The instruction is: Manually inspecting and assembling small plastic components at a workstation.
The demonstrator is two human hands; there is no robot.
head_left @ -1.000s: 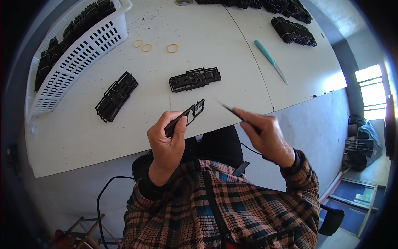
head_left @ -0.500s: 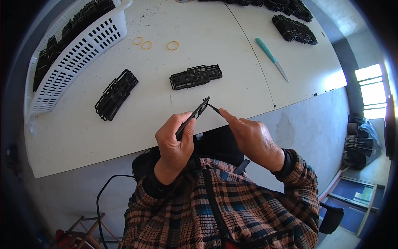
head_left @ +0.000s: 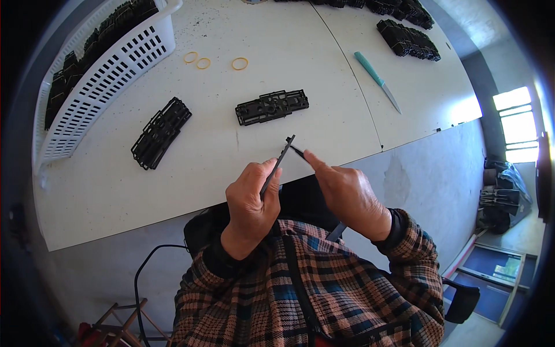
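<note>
While the left hand (head_left: 251, 199) pinched a thin black plastic frame (head_left: 280, 163), seen edge-on, between thumb and fingers over the white table's (head_left: 191, 199) near edge, the right hand (head_left: 352, 194) was closed around a slim dark tool (head_left: 298, 152), its tip at the frame's far end. Beyond lay a black openwork stack (head_left: 272, 107), with a teal-handled knife (head_left: 377, 81) farther right

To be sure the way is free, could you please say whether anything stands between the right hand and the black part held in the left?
Only the dark tool held in the right hand, its tip at the far end of the black part; nothing else visible.
</note>
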